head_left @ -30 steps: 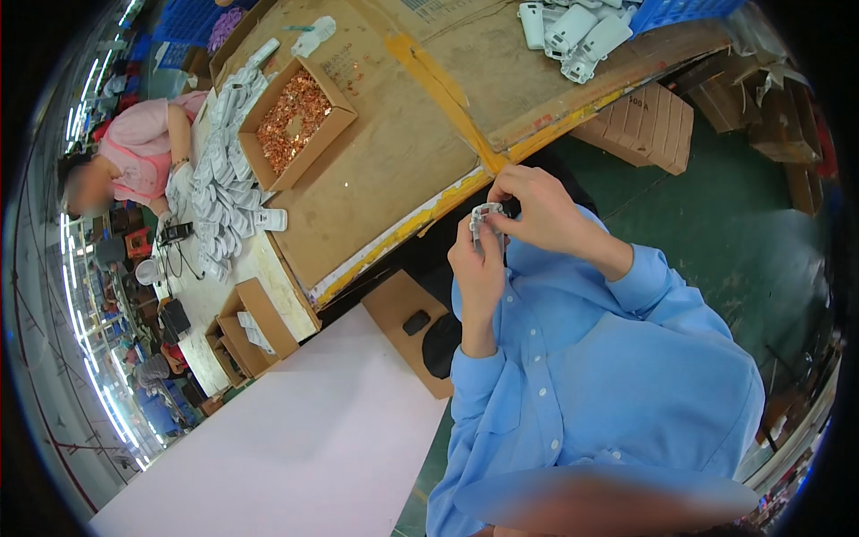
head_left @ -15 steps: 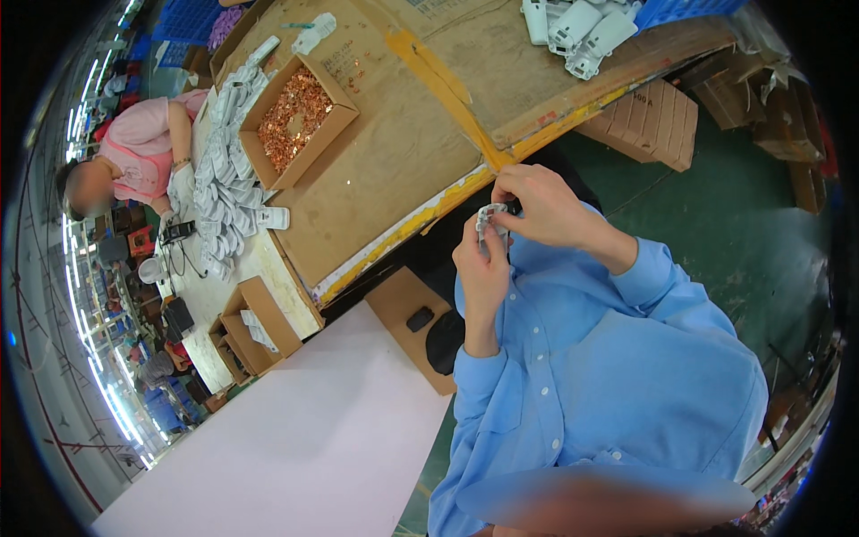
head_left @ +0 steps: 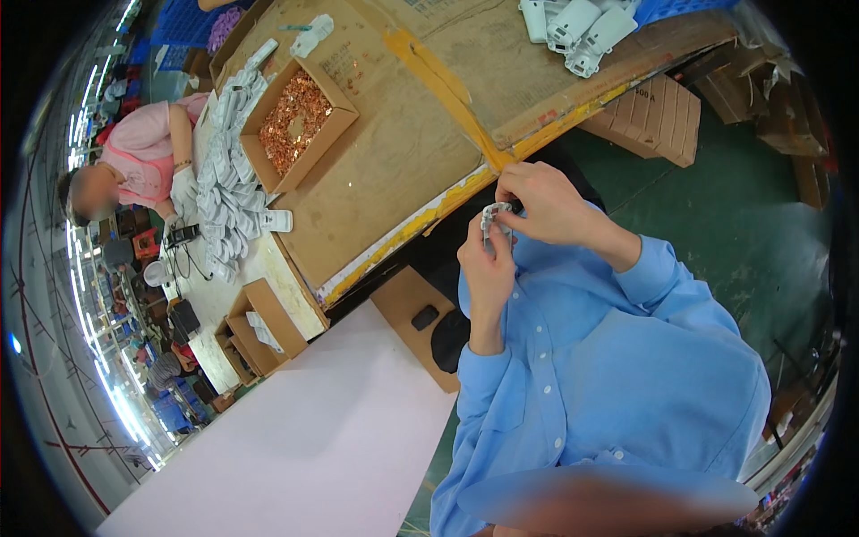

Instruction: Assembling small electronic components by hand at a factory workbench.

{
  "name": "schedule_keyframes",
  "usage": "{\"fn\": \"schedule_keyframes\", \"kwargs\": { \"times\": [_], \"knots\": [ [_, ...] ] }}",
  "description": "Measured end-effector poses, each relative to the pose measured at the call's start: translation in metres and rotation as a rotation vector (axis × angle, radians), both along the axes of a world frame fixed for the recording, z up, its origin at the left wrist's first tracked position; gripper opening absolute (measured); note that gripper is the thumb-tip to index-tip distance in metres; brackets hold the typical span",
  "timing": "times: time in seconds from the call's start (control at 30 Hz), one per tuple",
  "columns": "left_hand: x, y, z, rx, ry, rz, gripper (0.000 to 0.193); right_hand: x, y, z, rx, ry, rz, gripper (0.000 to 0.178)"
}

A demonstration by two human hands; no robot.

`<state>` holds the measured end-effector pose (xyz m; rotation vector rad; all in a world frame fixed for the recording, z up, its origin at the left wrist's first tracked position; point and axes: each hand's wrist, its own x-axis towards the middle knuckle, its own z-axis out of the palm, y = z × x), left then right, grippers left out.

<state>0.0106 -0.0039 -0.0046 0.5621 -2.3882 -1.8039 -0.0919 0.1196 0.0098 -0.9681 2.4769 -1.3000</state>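
Note:
Close to my chest, just off the table's edge, I hold a small white plastic casing. My left hand is closed round its lower part, thumb on its face. Thumb and bent fingers of my right hand pinch at the casing's upper right side. Whether a smaller part sits between those right fingertips is hidden. On the table an open cardboard box holds many small copper-coloured metal pieces. Beside it lies a long heap of white plastic casings.
The cardboard-covered table has yellow tape along its edge. More white casings lie by a blue crate at the far right. A person in pink sits across the heap at left. Cartons stand on the green floor at right.
The view has shifted slightly. Both my hands stay on the casing in nearly the same pose. The person in pink has moved a gloved hand a little beside the heap.

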Motion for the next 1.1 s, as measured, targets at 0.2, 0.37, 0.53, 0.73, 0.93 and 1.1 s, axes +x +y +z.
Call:
{"fn": "schedule_keyframes", "kwargs": {
  "times": [0.2,0.37,0.53,0.73,0.93,1.1],
  "knots": [
    [-0.001,-0.002,-0.006,-0.049,-0.002,-0.001,0.021,-0.002,-0.005,-0.008,0.025,0.054,0.034,0.019],
    [0.002,-0.004,-0.007,-0.028,0.022,0.06,0.02,0.001,-0.011,-0.008,0.033,0.029,0.06,0.019],
    [0.008,-0.013,0.001,-0.002,0.093,0.077,0.022,-0.004,-0.021,0.005,0.023,0.059,0.11,0.018],
    [0.033,-0.04,0.005,0.015,-0.015,0.192,0.021,-0.032,-0.049,0.02,-0.127,-0.271,0.311,0.022],
    [0.023,-0.113,0.013,0.249,0.052,0.578,0.019,-0.078,-0.076,-0.033,-0.486,-0.645,0.108,0.012],
    [-0.015,-0.252,0.034,0.19,0.24,0.858,0.018,-0.075,-0.072,-0.053,-0.529,-0.548,-0.021,0.011]
  ]
}}
